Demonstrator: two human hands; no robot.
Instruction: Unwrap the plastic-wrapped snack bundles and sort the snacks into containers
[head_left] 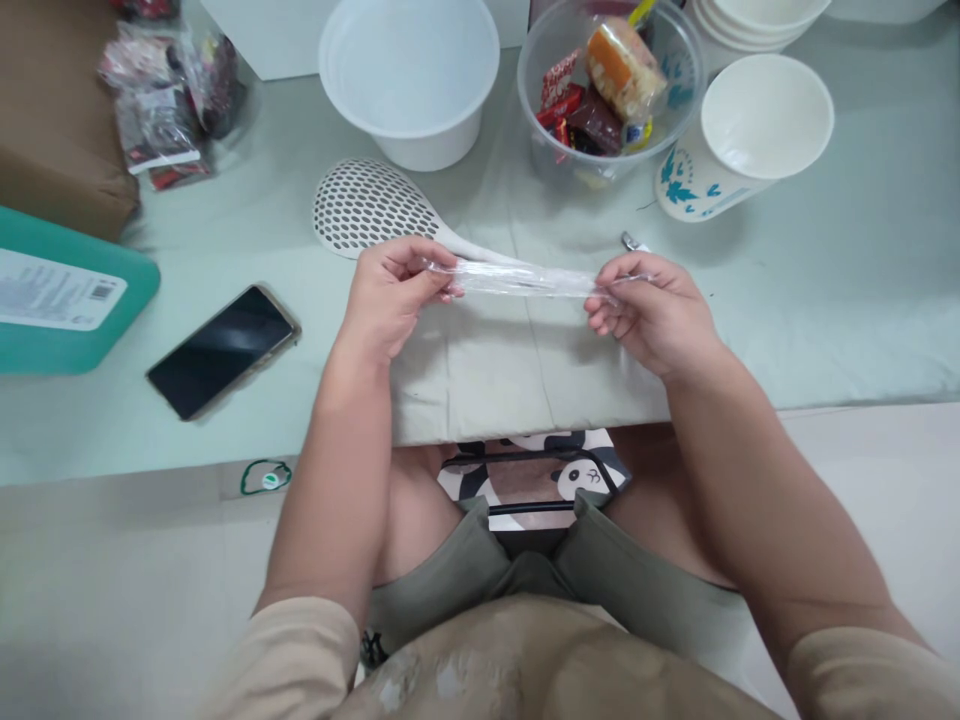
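A narrow strip of clear plastic film [525, 279] is stretched level between my two hands, above the cloth near the table's front edge. My left hand [394, 295] pinches its left end between thumb and fingers. At the other end, my right hand [652, 308] grips the film, with its lower fingers curled. Just behind the film lies a white slotted ladle [375, 205], its handle running toward the strip and partly hidden by it. A small metallic object [634, 242] shows just behind my right hand; what it is cannot be made out.
A white bowl [411, 75], a clear tub of wrapped snacks [536, 150] and a paper cup [697, 190] stand at the back. On the left are a phone [223, 352], a green container [127, 280], a brown box [60, 130] and packaged snacks [161, 125].
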